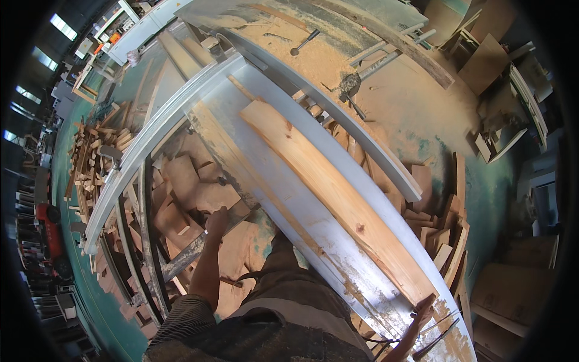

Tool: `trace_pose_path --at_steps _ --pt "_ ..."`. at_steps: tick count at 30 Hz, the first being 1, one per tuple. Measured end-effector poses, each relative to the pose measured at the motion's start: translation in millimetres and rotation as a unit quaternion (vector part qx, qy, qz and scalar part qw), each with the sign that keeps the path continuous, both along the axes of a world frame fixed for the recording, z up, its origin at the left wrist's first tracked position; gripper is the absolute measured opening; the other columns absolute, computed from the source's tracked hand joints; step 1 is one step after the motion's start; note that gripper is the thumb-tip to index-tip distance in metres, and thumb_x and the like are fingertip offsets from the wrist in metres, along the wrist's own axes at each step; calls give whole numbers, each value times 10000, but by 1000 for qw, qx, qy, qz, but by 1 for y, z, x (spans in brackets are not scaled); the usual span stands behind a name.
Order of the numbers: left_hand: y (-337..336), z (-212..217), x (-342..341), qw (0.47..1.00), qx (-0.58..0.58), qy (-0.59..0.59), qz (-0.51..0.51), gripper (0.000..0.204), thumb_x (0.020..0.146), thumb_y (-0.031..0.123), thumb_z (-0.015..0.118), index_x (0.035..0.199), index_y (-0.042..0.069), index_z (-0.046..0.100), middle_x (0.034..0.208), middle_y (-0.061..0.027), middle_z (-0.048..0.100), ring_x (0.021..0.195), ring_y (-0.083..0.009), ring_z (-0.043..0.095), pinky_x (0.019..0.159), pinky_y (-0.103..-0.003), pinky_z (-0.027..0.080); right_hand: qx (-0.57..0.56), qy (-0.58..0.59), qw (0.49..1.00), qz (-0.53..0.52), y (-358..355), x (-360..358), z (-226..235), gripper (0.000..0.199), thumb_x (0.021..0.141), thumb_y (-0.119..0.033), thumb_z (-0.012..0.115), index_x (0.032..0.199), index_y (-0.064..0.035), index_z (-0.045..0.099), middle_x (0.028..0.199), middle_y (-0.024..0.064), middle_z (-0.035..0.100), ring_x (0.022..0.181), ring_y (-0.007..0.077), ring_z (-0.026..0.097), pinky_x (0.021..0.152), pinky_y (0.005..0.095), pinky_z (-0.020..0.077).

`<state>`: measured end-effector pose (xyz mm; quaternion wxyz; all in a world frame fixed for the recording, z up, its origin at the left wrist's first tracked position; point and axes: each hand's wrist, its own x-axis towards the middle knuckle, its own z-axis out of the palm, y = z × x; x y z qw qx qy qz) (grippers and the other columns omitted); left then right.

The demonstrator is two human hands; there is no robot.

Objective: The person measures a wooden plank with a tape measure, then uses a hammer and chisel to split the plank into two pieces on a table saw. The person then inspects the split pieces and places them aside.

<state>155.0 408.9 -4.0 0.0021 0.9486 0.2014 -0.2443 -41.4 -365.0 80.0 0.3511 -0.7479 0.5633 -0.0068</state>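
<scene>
A long pale wooden board (338, 199) with knots lies lengthwise on the grey metal table (286, 114) of what looks like a panel saw. At the board's near right end is my right hand (424, 308), its fingers closed on the end edge. My left hand (217, 221) is over the gap left of the table, above the offcuts, with its fingers curled. A small white spot shows beside it; whether the hand holds anything cannot be made out. A narrow wood strip (241, 87) lies beyond the board's far end.
A curved-looking silver rail (163, 102) runs along the left, and a grey fence bar (362, 133) along the right. Offcuts (181, 193) are heaped under the frame, with more scrap wood (99, 145) farther left. Sawdust (325, 60) covers the far floor. Cardboard sheets (485, 63) lean at the right.
</scene>
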Motion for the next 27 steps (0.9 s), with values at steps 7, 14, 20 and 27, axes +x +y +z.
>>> trace_pose_path --at_steps 7,14,20,27 --pt "-165 94 44 837 -368 -383 132 424 961 225 654 1275 -35 539 1106 -189 587 1030 -342 558 878 -436 459 6 40 999 -29 -2 0 16 864 904 -825 447 713 3 606 551 86 536 456 191 520 385 314 432" --pt "-288 64 111 755 -539 -348 138 582 981 207 694 1429 -29 406 1241 -139 516 1108 -201 500 892 -335 478 -16 46 998 -38 17 16 11 841 915 -811 454 656 -19 572 522 69 504 436 178 490 390 313 408" --pt "-300 59 135 706 -521 -421 230 569 959 157 691 1377 -87 392 1231 -244 525 1117 -321 527 927 -433 479 -41 35 998 -44 39 11 6 828 924 -799 460 607 -38 543 498 55 477 419 167 464 394 313 387" --pt "-252 61 179 636 -569 -458 251 423 968 91 644 1328 -55 477 1161 -170 574 977 -214 556 861 -358 496 -92 -38 995 3 77 45 13 803 969 -730 463 583 -31 546 475 54 460 416 160 453 409 327 363"
